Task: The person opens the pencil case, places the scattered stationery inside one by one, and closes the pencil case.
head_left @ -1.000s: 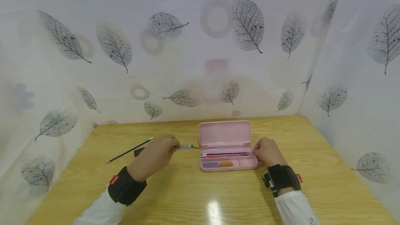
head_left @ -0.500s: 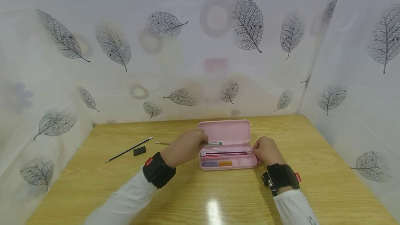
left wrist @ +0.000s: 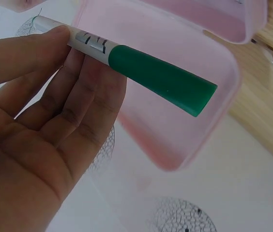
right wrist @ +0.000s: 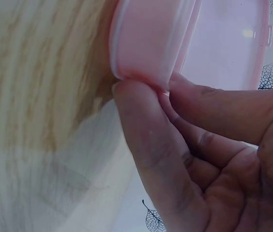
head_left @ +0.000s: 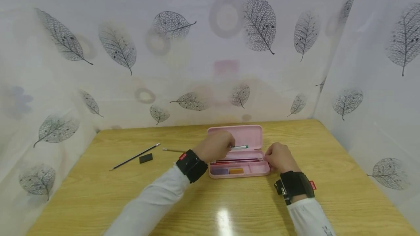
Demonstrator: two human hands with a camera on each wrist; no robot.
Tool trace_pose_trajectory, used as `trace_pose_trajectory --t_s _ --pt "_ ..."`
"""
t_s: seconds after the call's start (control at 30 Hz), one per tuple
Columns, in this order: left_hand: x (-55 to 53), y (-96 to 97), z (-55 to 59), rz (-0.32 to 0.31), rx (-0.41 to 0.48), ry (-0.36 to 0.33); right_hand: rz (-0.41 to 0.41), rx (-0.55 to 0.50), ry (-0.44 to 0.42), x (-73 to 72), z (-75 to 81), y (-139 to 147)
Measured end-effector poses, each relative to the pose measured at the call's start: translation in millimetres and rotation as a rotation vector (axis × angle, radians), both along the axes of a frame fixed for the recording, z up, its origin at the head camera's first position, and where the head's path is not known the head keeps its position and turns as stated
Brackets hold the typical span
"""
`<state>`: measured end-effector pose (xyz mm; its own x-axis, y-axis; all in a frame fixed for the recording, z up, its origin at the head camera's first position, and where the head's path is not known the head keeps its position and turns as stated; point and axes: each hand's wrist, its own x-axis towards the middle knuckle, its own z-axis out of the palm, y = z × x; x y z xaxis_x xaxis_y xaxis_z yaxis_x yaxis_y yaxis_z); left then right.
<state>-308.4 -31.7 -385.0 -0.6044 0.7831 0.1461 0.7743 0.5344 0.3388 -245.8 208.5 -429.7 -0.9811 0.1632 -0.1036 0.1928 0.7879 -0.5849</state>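
My left hand (head_left: 214,148) pinches a white felt-tip pen with a green end (left wrist: 163,79) between thumb and fingers. It holds the pen above the pink pencil case (head_left: 260,172), in front of the raised lid (head_left: 252,134). Lengthwise in the case's rear compartment lie dark red pencils (head_left: 242,160), partly hidden by the left hand. A grey-blue block (head_left: 219,171) and an orange block (head_left: 236,171) sit in the front compartment. My right hand (head_left: 279,157) grips the case's right end; in the right wrist view, thumb and index finger pinch its corner (right wrist: 144,43).
On the wooden table (head_left: 229,207), a dark pencil (head_left: 134,157) lies at the left beside a black eraser (head_left: 146,158). A light-coloured pencil (head_left: 171,150) runs partly behind the left wrist. A leaf-patterned curtain (head_left: 203,65) encloses the back and sides.
My left hand has carried the felt-tip pen rightward, from left of the pencil case to over it, uncovering the black eraser and the light pencil. My right hand stays on the case.
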Motion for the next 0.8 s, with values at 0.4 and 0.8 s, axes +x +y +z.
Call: trace_pose_trajectory --t_s 0.4,0.8 --pt "-13.2 19.8 -9.6 -0.075 0.007 -0.047 -0.023 -0.01 -0.031 -2.4 -0.8 -0.8" --pt "-14.0 26.3 -34.0 -0.021 -0.065 0.044 -0.022 -0.004 -0.02 -1.8 -2.5 1.1"
